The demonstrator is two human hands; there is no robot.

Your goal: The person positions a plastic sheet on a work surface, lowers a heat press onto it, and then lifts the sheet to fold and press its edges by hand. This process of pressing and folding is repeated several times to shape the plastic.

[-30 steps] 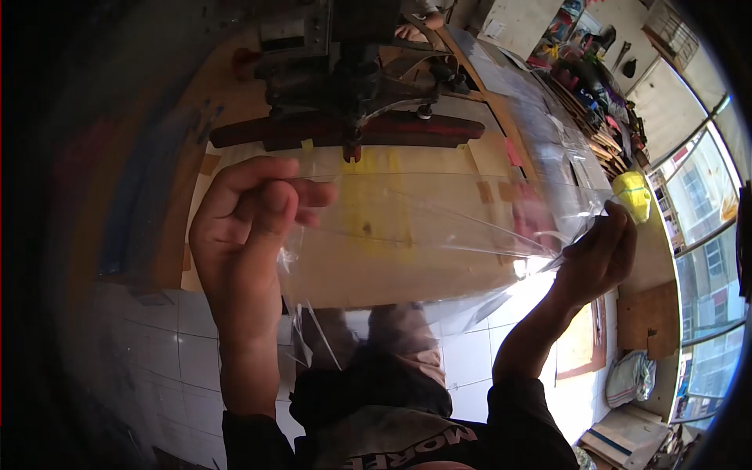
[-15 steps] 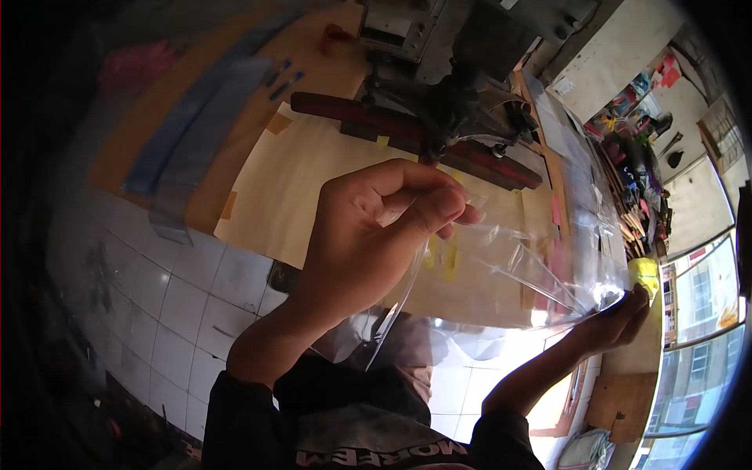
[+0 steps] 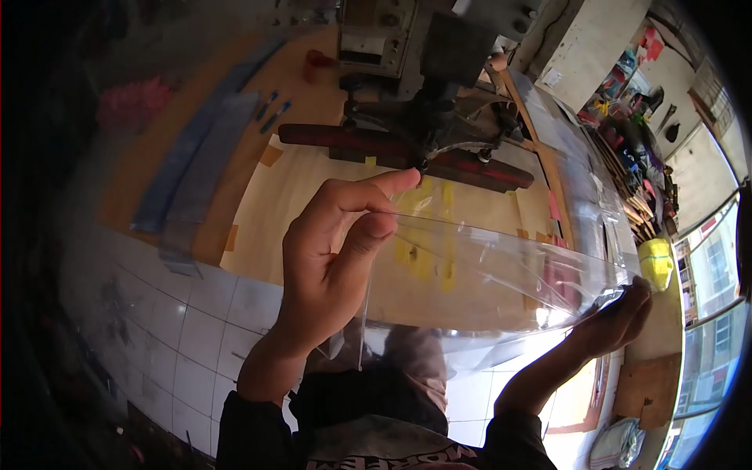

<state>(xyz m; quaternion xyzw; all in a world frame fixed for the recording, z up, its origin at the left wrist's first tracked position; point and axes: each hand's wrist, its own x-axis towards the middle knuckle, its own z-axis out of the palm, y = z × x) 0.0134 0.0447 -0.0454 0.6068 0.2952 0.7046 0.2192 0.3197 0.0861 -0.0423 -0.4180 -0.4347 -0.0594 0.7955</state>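
Note:
A clear plastic sheet (image 3: 486,262) is stretched between my two hands, with light glaring off its right part. My left hand (image 3: 333,251) pinches its upper left corner between thumb and fingers, the index finger raised. At the right, my right hand (image 3: 615,317) is closed round the sheet's other end. Beneath and behind the sheet lies a pale board (image 3: 305,188) with yellow tape (image 3: 448,235) on it. Just beyond my left fingertips is a machine's long dark red bar (image 3: 345,142).
Blue-tinted plastic strips (image 3: 196,157), two blue pens (image 3: 275,116) and a red object (image 3: 317,66) lie on the wooden table (image 3: 141,207). A dark machine head (image 3: 453,51) rises behind. More clear sheets (image 3: 560,141) and a yellow bundle (image 3: 655,263) are at right.
My left hand has moved left, and its index finger has lifted away from the thumb. The sheet's upper edge now runs straighter between the hands. My right hand has barely moved.

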